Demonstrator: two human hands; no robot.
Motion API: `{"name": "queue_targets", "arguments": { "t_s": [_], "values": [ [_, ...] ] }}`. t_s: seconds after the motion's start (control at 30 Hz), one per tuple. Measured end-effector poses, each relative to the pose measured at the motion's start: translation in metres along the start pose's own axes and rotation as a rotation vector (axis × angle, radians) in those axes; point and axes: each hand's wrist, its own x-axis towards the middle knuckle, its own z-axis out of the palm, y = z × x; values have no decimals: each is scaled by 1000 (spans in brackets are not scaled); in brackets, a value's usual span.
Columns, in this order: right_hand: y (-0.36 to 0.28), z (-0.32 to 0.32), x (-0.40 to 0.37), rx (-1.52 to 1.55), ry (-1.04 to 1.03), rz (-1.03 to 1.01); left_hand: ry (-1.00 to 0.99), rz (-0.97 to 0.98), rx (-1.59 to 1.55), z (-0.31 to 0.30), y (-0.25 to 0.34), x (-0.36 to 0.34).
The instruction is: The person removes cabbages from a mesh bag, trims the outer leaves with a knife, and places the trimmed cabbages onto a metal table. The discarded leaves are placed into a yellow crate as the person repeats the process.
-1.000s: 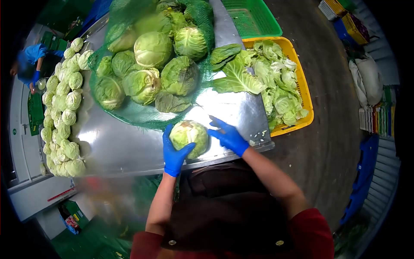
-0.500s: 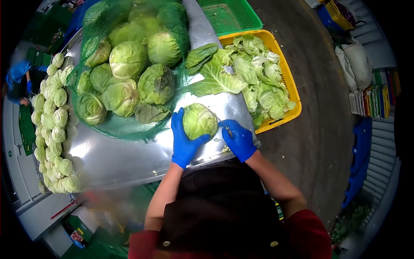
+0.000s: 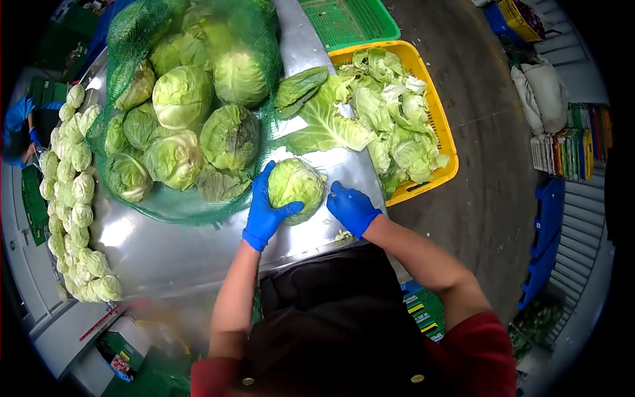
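My left hand (image 3: 265,212), in a blue glove, wraps round the left and near side of a pale green cabbage (image 3: 296,188) on the metal table. My right hand (image 3: 352,208), also gloved in blue, is closed on a small knife (image 3: 328,190). Most of the knife is hidden by the fingers; its thin blade points at the cabbage's right side. Beyond my left hand, a green net sack (image 3: 198,213) lies opened around several whole cabbages (image 3: 182,97). Loose outer leaves (image 3: 324,129) lie on the table behind the cabbage I hold.
A yellow crate (image 3: 442,126) full of leaves stands at the table's right edge, with a green crate (image 3: 350,23) behind it. Several trimmed cabbages (image 3: 81,188) are piled along the left end of the metal table (image 3: 165,258). Another person (image 3: 20,126) stands beyond them.
The view has shifted slightly, so the scene sits a little further left. The cabbage stays in my left hand, turned slightly. My right hand remains close to its right side with the knife.
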Motion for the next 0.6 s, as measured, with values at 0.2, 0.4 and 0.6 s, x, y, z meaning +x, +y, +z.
{"name": "queue_targets", "arguments": {
  "t_s": [0.2, 0.4, 0.6],
  "values": [
    [42, 55, 47, -319, 47, -211, -51, -12, -57, -4, 0, 1],
    [17, 27, 7, 268, 42, -76, -45, 186, -70, 2, -10, -32],
    [18, 11, -54, 312, 472, -322, 122, 95, -139, 52, 13, -40]
  ]
}}
